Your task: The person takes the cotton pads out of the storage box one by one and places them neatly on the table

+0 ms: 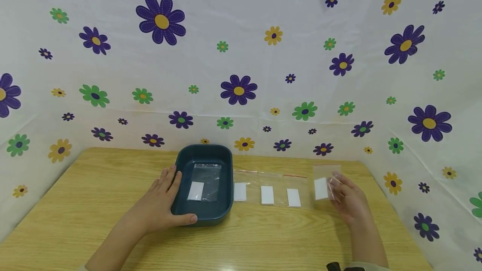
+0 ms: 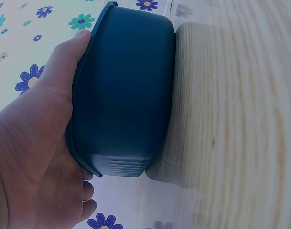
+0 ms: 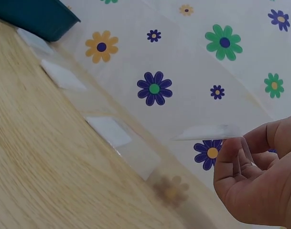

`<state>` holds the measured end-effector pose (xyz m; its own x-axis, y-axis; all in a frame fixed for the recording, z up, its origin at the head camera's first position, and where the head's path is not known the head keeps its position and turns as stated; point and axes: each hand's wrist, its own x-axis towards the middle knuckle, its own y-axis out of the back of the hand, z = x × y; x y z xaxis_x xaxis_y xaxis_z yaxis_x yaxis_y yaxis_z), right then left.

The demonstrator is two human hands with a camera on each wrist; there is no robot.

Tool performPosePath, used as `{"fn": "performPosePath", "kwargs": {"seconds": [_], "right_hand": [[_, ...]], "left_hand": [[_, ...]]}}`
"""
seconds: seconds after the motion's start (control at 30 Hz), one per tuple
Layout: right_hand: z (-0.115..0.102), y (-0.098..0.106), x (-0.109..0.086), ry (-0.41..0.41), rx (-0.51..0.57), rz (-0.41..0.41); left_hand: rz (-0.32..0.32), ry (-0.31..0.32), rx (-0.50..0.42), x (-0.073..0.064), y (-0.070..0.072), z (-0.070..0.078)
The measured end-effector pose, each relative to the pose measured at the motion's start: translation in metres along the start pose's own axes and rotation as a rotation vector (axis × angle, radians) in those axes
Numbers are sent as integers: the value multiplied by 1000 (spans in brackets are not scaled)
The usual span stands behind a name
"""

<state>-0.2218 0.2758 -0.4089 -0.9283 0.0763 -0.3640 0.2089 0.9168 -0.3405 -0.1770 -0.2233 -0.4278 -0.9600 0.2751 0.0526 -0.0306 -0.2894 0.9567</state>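
My left hand [image 1: 162, 204] rests on the rim of a dark teal plastic basin [image 1: 203, 216], fingers spread along its left side and thumb over the near edge. Inside the basin lies a clear zip bag [image 1: 211, 179] with a white rectangular piece [image 1: 196, 190] in it. On the right, my right hand [image 1: 350, 198] pinches another clear zip bag [image 1: 326, 170] by its side, holding it above the table. A white piece [image 1: 321, 188] shows inside that bag, which is seen nearly edge-on in the right wrist view.
Between basin and right hand, a row of clear zip bags lies on the wooden table [image 1: 263, 237], each with a white piece [image 1: 267, 195] inside. The leftmost of them reaches the basin's right wall. A white flower-printed cloth [image 1: 203, 62] stands behind and at both sides.
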Motion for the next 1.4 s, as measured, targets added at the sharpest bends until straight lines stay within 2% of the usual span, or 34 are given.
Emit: {"fn": "performPosePath", "kwargs": {"seconds": [0.23, 0.67, 0.83, 1.07, 1.4], "right_hand": [[6, 8, 6, -25, -38, 16], [20, 22, 17, -6, -76, 51], [21, 23, 19, 38, -185, 74], [23, 27, 21, 85, -380, 63], [25, 27, 23, 148, -624, 152]], "left_hand": [[-13, 9, -2, 0, -4, -2], [-1, -5, 3, 1, -3, -1], [-4, -2, -8, 1, -2, -1], [-8, 5, -14, 2, -2, -1], [-17, 7, -19, 1, 0, 0]]}}
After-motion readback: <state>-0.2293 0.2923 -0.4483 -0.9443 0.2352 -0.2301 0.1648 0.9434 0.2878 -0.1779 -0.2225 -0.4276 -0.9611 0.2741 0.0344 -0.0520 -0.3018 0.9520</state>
